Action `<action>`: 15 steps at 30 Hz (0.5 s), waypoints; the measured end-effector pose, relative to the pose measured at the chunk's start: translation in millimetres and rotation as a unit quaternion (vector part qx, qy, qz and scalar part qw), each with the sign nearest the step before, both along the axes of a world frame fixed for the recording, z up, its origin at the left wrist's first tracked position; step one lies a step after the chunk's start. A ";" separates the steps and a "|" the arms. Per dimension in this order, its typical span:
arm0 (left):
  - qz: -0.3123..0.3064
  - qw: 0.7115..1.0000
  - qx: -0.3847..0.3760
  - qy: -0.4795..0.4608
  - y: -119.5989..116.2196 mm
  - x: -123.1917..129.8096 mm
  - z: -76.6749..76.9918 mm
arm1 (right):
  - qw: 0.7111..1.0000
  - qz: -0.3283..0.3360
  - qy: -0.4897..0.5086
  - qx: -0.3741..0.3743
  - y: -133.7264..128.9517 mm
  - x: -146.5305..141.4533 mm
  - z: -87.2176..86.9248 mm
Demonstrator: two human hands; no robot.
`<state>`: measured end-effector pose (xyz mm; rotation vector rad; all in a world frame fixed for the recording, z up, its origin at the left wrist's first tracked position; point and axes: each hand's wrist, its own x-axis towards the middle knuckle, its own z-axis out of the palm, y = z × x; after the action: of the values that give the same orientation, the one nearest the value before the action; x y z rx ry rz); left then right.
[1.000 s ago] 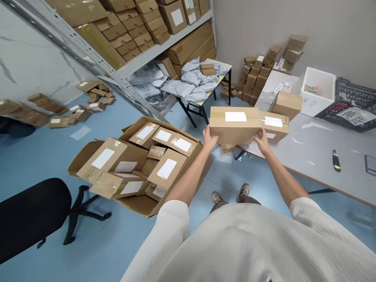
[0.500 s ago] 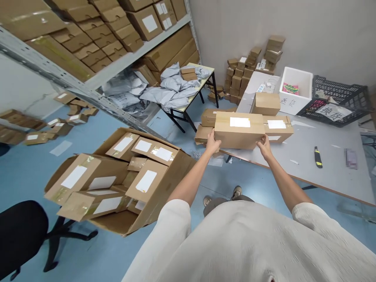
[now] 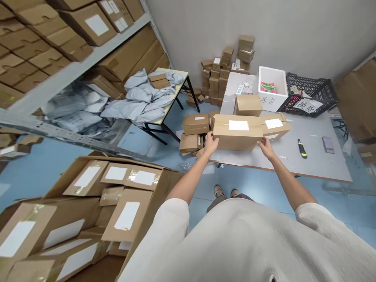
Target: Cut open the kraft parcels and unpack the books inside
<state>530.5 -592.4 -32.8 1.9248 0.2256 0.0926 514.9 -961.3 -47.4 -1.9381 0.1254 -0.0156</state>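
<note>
Squarely at the near left corner of the grey surface (image 3: 308, 164), a flat rectangular cardboard box (image 3: 237, 132) sits between the person's two hands. It is plain brown corrugated board, sealed along the top with clear tape and bearing a white paper label. The left hand (image 3: 211, 141) grips its left end, fingers curled around the corner; the right hand (image 3: 266, 145) presses against its right end, fingers bent along the lower edge. Whether the box rests fully on the surface or is slightly lifted cannot be told.

Just behind and to the right, touching it, lies a second labelled box (image 3: 276, 125) of the same board, and a smaller cube-like carton (image 3: 248, 105) stands behind both. Farther back along the surface stand a white foam bin (image 3: 272, 87) with thick walls and a black plastic lattice crate (image 3: 311, 91). A black and yellow utility knife (image 3: 302, 148) lies near the front edge, well apart from the hands.

Off the surface's left edge, a few small brown boxes (image 3: 195, 124) are stacked on the blue floor. A small folding table (image 3: 169, 102) carries crumpled grey plastic mailers (image 3: 138, 100). Nearest the camera at lower left, a large open carton (image 3: 88, 203) holds many flat labelled boxes packed at angles.
</note>
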 end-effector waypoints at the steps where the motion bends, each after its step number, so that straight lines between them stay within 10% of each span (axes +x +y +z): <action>1: 0.006 1.000 0.015 -0.001 -0.7 5.1 3.7 | 1.000 -0.017 -0.007 -0.019 -1.9 2.0 1.7; 15: -0.134 0.975 0.159 -0.078 -85.2 62.9 43.7 | 0.964 0.087 -0.088 -0.235 25.2 96.3 46.3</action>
<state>593.4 -677.6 10.9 2.2350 -0.1649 0.1039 611.2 -936.2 -1.1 -2.4049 -0.1850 -0.1105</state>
